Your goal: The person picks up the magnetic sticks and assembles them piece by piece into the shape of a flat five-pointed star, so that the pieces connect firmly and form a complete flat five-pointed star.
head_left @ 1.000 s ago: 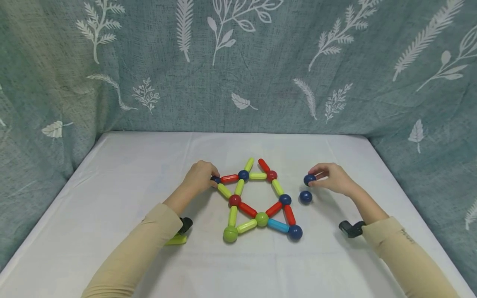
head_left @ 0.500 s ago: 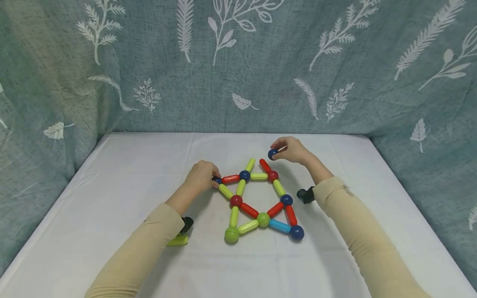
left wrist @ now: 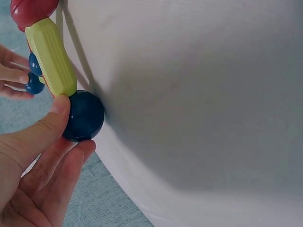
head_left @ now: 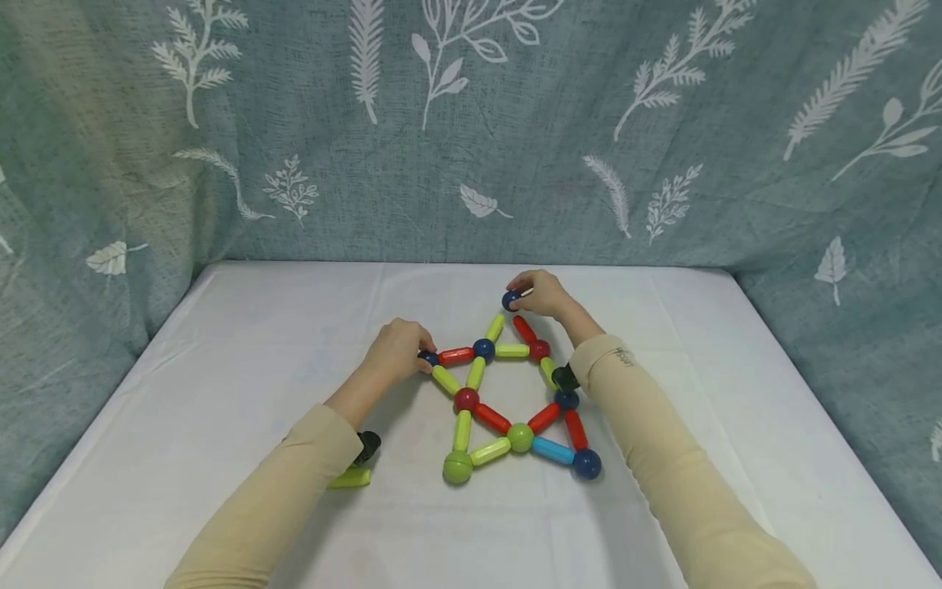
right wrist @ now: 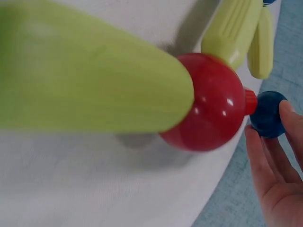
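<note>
A flat star-like frame of coloured magnetic rods and balls lies on the table, with a green ball [head_left: 520, 437] at its near middle. My left hand [head_left: 399, 350] pinches the dark blue ball [left wrist: 84, 116] at the frame's left corner; a lime rod [left wrist: 51, 56] runs from that ball. Beyond the far side, my right hand [head_left: 540, 293] holds another dark blue ball [right wrist: 267, 113] between thumb and fingers. Close by are the free ends of a lime rod [head_left: 495, 328] and a red rod [head_left: 524, 329]; whether the ball touches either I cannot tell.
A loose lime piece [head_left: 352, 478] lies beside the left sleeve, partly hidden. The right forearm [head_left: 648, 425] passes over the table right of the frame, its wrist camera [head_left: 565, 378] covering part of a lime rod. A patterned curtain [head_left: 471, 131] hangs behind the table.
My right hand has carried its blue ball leftward and away to the frame's far tip. A second loose blue ball on the right is now out of sight. My left hand has stayed in place.
</note>
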Demonstrator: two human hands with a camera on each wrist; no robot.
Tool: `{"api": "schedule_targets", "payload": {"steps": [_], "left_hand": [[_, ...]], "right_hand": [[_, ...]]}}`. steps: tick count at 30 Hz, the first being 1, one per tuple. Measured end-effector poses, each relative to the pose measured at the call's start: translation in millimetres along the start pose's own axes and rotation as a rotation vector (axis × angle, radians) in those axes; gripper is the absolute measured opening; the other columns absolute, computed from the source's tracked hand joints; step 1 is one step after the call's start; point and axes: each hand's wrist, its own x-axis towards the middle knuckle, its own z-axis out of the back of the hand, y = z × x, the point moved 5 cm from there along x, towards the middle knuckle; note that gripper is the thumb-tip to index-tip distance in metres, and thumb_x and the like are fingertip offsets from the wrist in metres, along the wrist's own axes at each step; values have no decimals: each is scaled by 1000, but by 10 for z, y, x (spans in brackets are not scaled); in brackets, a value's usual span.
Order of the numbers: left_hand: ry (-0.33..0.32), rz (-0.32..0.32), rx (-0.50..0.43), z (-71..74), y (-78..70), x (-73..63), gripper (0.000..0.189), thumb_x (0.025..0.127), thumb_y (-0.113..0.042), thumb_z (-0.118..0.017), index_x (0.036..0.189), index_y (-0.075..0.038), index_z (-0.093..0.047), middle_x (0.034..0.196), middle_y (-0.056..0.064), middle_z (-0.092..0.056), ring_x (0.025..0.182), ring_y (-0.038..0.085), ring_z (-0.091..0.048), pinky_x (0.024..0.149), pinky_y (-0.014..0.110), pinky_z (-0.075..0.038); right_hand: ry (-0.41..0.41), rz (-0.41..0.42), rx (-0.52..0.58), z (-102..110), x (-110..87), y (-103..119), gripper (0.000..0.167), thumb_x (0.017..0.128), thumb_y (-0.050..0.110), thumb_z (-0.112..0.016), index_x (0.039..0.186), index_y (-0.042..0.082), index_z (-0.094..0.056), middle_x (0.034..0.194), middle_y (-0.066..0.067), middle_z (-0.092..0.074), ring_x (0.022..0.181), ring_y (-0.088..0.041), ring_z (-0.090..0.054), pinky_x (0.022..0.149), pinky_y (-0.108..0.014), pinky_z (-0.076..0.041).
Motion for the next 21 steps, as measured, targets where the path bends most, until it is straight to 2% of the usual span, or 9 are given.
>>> {"api": "schedule_targets", "payload": {"steps": [5,10,17,21], "left_hand": [[5,12,-6,-1,17,-10,22,71,-13,-78,91,-4,-72,92,9,-68,89,24,-62,81,35,-48],[12,26,-3,-16,4,-2,22,71,-13,-78,91,-4,-72,92,8,-68,89,23,-61,81,35,-48],[5,26,12,-23,-2,1,23,71,-13,-78,91,-3,-72,92,8,-69,90,23,-62,82,35,-48],[2,27,13,-20,14,-6,23,71,-13,-78,90,-3,-72,92,9,-69,89,23,-62,82,35,-48]], "right_hand": [[49,-35,-19,-79,29,19,33,86,7,-63,117,2,-58,122,-17,-55,110,-29,-51,90,-36,-44],[106,-58,-23,-119,44,-14,33,87,7,-61,119,2,-57,123,-18,-54,106,-27,-54,85,-32,-47],[132,-115,1,-135,46,-60,32,88,7,-60,119,2,-57,122,-18,-54,101,-26,-57,82,-30,-49],[142,-112,-14,-167,48,-52,33,88,8,-59,120,2,-56,124,-18,-53,103,-26,-56,83,-30,-48]]}}
